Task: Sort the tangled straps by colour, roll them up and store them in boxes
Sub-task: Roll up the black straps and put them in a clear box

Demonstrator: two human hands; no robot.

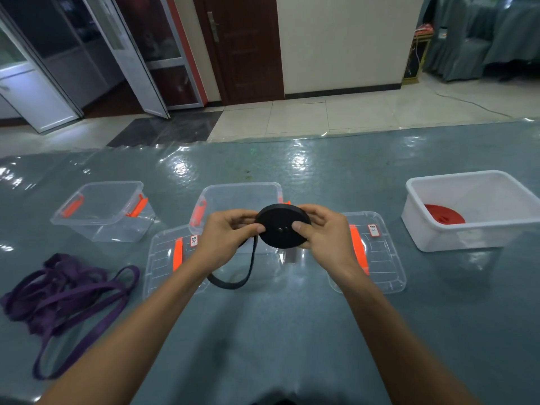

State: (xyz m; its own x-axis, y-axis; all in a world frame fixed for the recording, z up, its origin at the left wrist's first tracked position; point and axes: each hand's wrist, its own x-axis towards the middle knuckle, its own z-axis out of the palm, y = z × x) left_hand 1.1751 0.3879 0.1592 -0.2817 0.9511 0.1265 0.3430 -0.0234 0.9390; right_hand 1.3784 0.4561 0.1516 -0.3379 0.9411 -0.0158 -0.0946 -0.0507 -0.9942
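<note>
Both hands hold a rolled black strap [282, 226] in the air above the table's middle. My left hand [226, 238] pinches its left edge, my right hand [321, 232] grips its right edge with the thumb on the face. A loose tail of the black strap [248, 270] hangs down in a loop. A tangled purple strap [67, 290] lies on the table at the left. A rolled red strap [444, 213] lies inside the white box [455, 229] at the right.
Two clear boxes with orange clips stand behind my hands, one at the left [102, 211] and one in the middle [239, 197]. Two clear lids [163, 258] [380, 258] lie flat beside the middle box. A glossy plastic sheet covers the grey-green table [277, 331].
</note>
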